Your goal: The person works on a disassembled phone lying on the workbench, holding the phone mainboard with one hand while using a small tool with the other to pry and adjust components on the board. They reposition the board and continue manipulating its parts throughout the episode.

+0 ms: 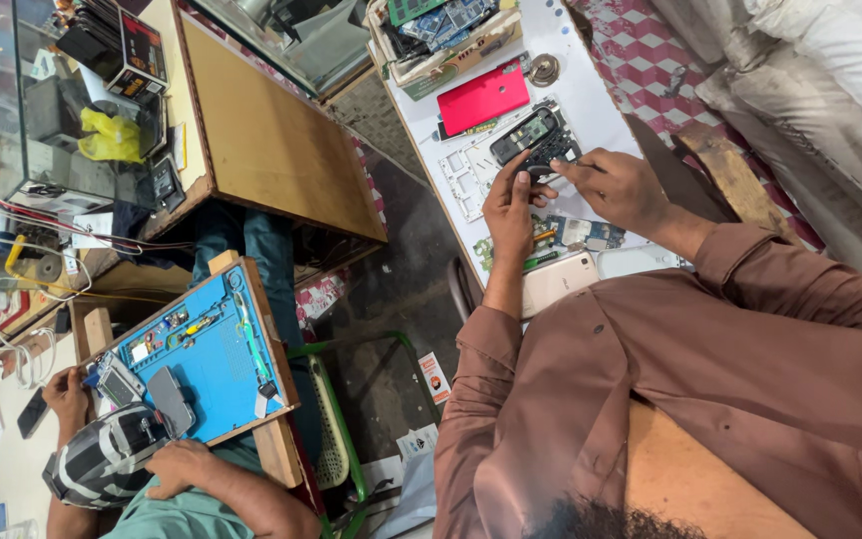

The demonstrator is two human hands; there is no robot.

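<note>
An opened dark phone with its insides showing lies on the white worktable. My left hand grips its near edge with the fingers and steadies it. My right hand pinches a thin metal tool whose tip points at the phone's lower end. Both arms wear brown sleeves. A white phone frame lies just left of my left hand. A small circuit board sits between my wrists.
A red phone cover, a box of circuit boards and a white phone share the table. At lower left another person's hand rests by a blue repair mat. A green stool stands between.
</note>
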